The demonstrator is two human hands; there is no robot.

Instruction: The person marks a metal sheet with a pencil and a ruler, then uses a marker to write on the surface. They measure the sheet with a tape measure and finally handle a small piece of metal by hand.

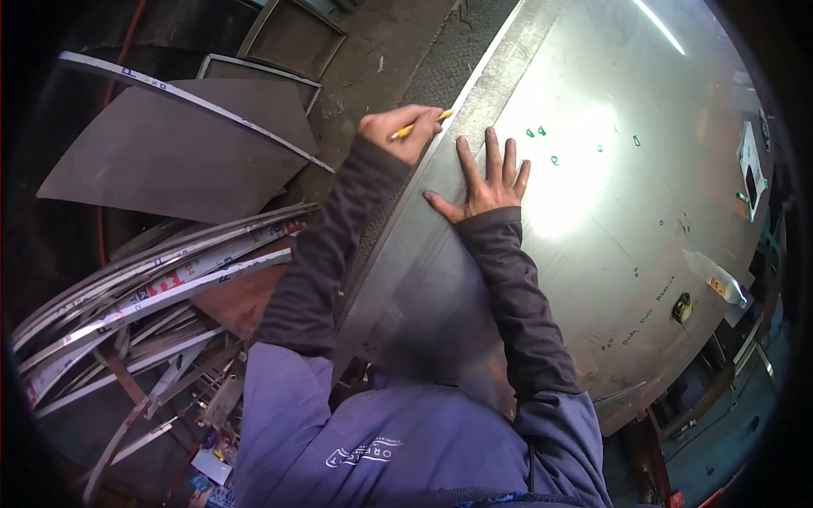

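Observation:
My left hand (412,146) is closed around a yellow pencil (403,133), whose tip points at the left edge of a large shiny metal sheet (584,279). Along that edge lies a long, flat metal strip (500,85). My right hand (491,196) is pressed flat with fingers spread, its thumb on the strip and its fingertips reaching toward the sheet's bright part. Small green marks (542,132) and some handwriting are scattered over the sheet.
A tape measure (683,308), a clear bottle (726,286) and white papers (750,161) lie at the sheet's right side. On the left are a dark curved panel (178,148), metal frames (292,38) and a pile of bent metal strips (161,288).

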